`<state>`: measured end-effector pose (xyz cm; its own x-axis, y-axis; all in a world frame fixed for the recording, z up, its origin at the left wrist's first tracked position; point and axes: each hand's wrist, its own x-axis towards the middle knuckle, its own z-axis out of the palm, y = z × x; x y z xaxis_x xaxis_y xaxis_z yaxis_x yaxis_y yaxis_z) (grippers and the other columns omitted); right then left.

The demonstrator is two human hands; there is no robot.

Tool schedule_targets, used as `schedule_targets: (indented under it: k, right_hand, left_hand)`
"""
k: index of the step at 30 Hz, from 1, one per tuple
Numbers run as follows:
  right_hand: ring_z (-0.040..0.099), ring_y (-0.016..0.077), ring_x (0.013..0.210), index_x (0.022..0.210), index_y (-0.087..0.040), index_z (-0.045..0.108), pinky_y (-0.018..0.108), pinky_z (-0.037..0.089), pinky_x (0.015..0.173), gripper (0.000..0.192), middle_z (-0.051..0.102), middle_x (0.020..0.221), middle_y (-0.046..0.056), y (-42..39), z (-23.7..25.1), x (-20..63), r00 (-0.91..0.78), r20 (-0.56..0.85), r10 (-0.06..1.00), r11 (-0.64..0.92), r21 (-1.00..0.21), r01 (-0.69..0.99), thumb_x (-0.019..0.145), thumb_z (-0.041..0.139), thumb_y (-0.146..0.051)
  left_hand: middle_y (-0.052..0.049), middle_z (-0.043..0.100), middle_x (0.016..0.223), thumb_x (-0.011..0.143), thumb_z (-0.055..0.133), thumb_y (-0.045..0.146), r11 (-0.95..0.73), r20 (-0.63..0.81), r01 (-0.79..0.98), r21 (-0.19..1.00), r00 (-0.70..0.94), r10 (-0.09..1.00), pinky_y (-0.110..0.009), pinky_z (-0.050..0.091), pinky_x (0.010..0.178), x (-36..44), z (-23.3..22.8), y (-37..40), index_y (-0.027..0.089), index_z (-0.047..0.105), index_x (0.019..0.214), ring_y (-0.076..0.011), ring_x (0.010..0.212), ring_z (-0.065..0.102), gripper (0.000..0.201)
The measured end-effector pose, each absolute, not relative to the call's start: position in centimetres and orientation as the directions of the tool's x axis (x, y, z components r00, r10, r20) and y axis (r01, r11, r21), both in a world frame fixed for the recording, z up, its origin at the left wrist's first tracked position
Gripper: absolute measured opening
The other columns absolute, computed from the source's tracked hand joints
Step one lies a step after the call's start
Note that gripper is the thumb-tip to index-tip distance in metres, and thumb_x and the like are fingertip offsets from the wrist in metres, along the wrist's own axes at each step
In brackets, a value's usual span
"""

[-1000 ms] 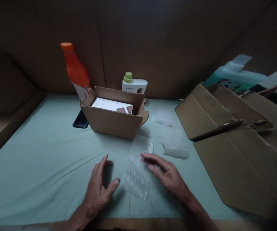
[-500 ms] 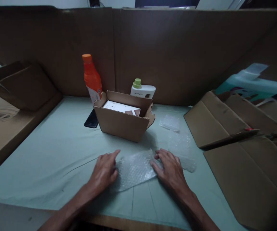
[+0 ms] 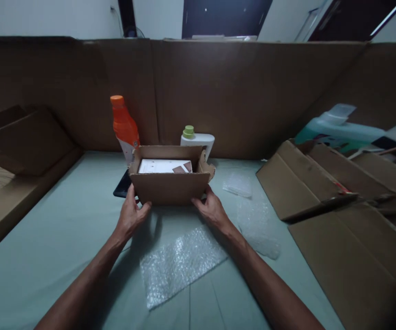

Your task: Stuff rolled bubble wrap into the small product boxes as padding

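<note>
An open cardboard box [image 3: 169, 189] faces me, with a white box [image 3: 160, 166] with brown patches lying inside it. My left hand [image 3: 133, 214] grips its lower left corner, the thumb on the front panel. At the lower right corner my right hand [image 3: 212, 206] holds it the same way. Fingers of both hands are partly hidden behind the cardboard. Nearer to me, a sheet of bubble wrap [image 3: 184, 263] lies flat on the cloth between my forearms, with neither hand on it.
Behind the box stand an orange bottle [image 3: 125, 123] and a white bottle with a green cap [image 3: 198, 140]. A dark phone [image 3: 122, 184] lies at left. More bubble wrap [image 3: 257, 224] lies to the right, beside cardboard boxes [image 3: 299, 183] and a teal bottle [image 3: 338, 130]. A cardboard wall [image 3: 253, 91] closes the back.
Both hands have left the bubble wrap and reached forward to take hold of the cardboard box. The box has turned square to me. My view has tilted up.
</note>
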<state>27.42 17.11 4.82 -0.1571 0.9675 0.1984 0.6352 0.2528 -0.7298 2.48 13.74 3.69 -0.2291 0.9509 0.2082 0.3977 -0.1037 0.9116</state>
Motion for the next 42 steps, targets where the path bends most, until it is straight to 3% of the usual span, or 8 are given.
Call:
schedule_targets:
  k: [5,10,16,23,28,32,36,42]
  right_hand:
    - [0.054,0.031,0.132,0.142,-0.023,0.053,0.051,0.046,0.107,0.057,0.056,0.147,0.013,12.7,5.6,34.6,-0.32,0.183,0.93,0.367,-0.532,0.763,0.087,0.063,-0.037]
    - [0.057,0.0363,0.129,0.12,-0.021,0.069,0.058,0.046,0.102,0.04,0.063,0.138,0.017,6.1,3.8,44.2,-0.189,0.225,0.956,0.241,-0.233,0.942,0.085,0.06,-0.038]
    - [0.072,0.0245,0.081,0.099,-0.02,0.072,0.036,0.057,0.067,0.032,0.077,0.096,0.011,3.3,5.6,42.3,0.07,0.328,0.942,0.084,-0.433,0.897,0.094,0.053,-0.045]
    - [0.072,0.0224,0.101,0.121,-0.025,0.068,0.036,0.057,0.085,0.035,0.077,0.111,0.006,-1.5,10.5,33.4,-0.389,0.298,0.872,0.488,-0.583,0.649,0.095,0.059,-0.047]
    - [0.066,0.0334,0.116,0.116,-0.019,0.07,0.051,0.052,0.095,0.042,0.072,0.124,0.015,1.0,5.1,37.3,-0.05,0.15,0.987,0.113,-0.448,0.887,0.091,0.057,-0.05]
    - [0.062,0.0364,0.121,0.095,-0.018,0.071,0.053,0.049,0.096,0.031,0.067,0.134,0.018,1.3,0.4,37.8,-0.124,0.127,0.984,0.155,-0.28,0.947,0.088,0.059,-0.045]
    - [0.07,0.0291,0.101,0.081,-0.021,0.065,0.044,0.053,0.086,0.027,0.075,0.113,0.012,-0.7,1.1,36.9,-0.119,0.194,0.974,0.193,-0.424,0.885,0.094,0.051,-0.041]
    - [0.069,0.0261,0.098,0.083,-0.024,0.062,0.039,0.053,0.086,0.018,0.075,0.104,0.008,-0.4,6.2,32.9,-0.136,0.307,0.942,0.294,-0.56,0.774,0.094,0.058,-0.039]
  left_hand:
    - [-0.019,0.054,0.142,0.076,0.064,0.044,-0.024,0.151,0.488,0.873,-0.223,0.963,-0.052,0.05,0.1,0.9,3.3,10.5,0.017,0.032,0.151,-0.0333,0.125,0.058,0.086]
    - [-0.018,0.059,0.137,0.083,0.062,0.052,0.046,0.087,0.606,0.794,-0.189,0.978,-0.036,0.057,0.064,0.5,2.6,4.0,0.018,0.054,0.137,-0.0362,0.122,0.059,0.065]
    - [-0.012,0.067,0.123,0.087,0.065,0.046,0.084,-0.095,0.272,0.959,0.028,0.995,-0.044,0.053,0.098,5.6,4.3,-1.8,0.021,0.068,0.118,-0.0284,0.114,0.064,0.039]
    - [-0.015,0.065,0.127,0.063,0.087,0.052,0.541,-0.444,-0.362,0.759,0.321,0.837,-0.042,0.051,0.094,10.8,3.8,-2.0,0.019,0.027,0.157,-0.0315,0.114,0.063,0.117]
    - [-0.002,0.066,0.092,0.065,0.083,0.044,0.557,-0.532,-0.26,0.789,0.165,0.831,-0.031,0.049,0.075,9.5,2.7,-2.8,0.019,0.026,0.157,-0.017,0.075,0.06,0.111]
    - [-0.01,0.066,0.113,0.073,0.075,0.041,0.461,-0.448,-0.042,0.887,0.169,0.878,-0.034,0.049,0.085,8.6,2.9,-3.8,0.019,0.029,0.157,-0.0218,0.093,0.062,0.099]
    - [-0.013,0.064,0.134,0.08,0.062,0.036,0.319,-0.347,0.189,0.928,0.136,0.928,-0.039,0.05,0.093,8.1,4.0,-4.5,0.021,0.055,0.143,-0.0266,0.109,0.062,0.065]
    - [-0.004,0.074,0.104,0.085,0.057,0.046,0.287,-0.294,0.396,0.872,-0.046,0.955,-0.032,0.052,0.057,1.3,6.5,-5.5,0.031,0.05,0.148,-0.0176,0.06,0.059,0.065]
